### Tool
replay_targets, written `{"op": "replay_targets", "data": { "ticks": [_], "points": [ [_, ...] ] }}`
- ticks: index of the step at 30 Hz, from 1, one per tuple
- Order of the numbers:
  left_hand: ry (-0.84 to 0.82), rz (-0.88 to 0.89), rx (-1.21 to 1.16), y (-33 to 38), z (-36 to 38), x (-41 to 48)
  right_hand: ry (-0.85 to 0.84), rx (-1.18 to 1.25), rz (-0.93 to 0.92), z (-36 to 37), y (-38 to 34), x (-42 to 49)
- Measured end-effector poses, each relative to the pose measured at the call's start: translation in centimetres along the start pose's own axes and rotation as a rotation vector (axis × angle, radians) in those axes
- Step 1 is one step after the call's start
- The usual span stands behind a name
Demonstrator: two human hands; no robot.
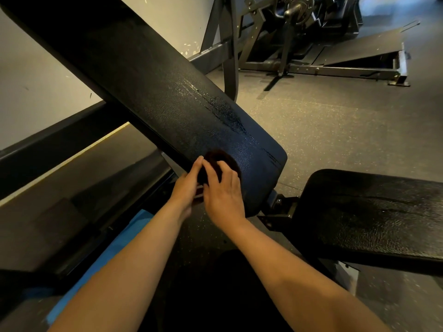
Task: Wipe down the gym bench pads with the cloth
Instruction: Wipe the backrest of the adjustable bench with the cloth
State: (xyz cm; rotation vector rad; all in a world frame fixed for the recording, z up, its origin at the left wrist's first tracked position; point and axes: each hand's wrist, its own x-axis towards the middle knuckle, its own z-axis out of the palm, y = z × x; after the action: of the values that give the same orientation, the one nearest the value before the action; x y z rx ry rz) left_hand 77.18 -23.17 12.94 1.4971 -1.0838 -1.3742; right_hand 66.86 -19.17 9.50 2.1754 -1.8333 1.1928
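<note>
A long black back pad [153, 92] of the gym bench slants from upper left down to the centre, with wet streaks along its middle. The black seat pad [374, 216] lies at the right, also streaked. A dark brownish cloth [215, 161] is bunched against the back pad's lower end. My left hand [187, 185] grips the cloth from the left edge of the pad. My right hand [223, 190] lies over the cloth with fingers spread, pressing it on the pad.
A steel hinge bracket [280, 207] joins the two pads. A weight machine frame [294, 44] stands at the back on the speckled rubber floor [323, 121]. Blue tape [112, 250] runs along the floor at lower left, beside a dark rail and the wall.
</note>
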Motion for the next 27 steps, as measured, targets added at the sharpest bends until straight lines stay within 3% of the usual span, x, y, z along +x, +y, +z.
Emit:
{"op": "replay_targets", "data": {
  "ticks": [3,7,10,14,18,20,23,25,27],
  "points": [
    [0.006,-0.011,-0.018,0.5,0.4,-0.5,-0.029,-0.128,-0.015,0.2,2.5,-2.2],
    [0.053,0.022,-0.012,0.4,1.4,-1.0,-0.008,-0.12,0.063,-0.5,4.6,-5.5],
    [0.056,0.005,-0.031,0.2,1.5,-0.8,-0.001,0.032,0.196,-1.2,6.6,-8.3],
    [0.109,-0.036,0.022,-0.1,1.5,-0.6,0.056,0.423,0.502,-1.8,7.1,-8.7],
    [0.292,-0.025,0.041,0.8,2.7,-1.2,0.14,0.492,0.45,-2.7,5.0,-2.5],
    [0.487,0.177,0.222,1.4,2.8,-1.6,0.031,0.398,0.311,-2.8,4.3,0.7],
    [0.621,0.577,0.825,2.2,1.7,-0.9,-0.087,0.188,0.146,-1.4,4.6,2.7],
    [0.507,0.753,1.202,2.8,1.5,-0.1,-0.075,0.17,0.177,-0.7,6.0,3.3],
    [0.3,0.769,1.425,3.3,2.5,0.3,-0.035,0.205,0.312,-0.4,7.9,4.4]
  ]
}}
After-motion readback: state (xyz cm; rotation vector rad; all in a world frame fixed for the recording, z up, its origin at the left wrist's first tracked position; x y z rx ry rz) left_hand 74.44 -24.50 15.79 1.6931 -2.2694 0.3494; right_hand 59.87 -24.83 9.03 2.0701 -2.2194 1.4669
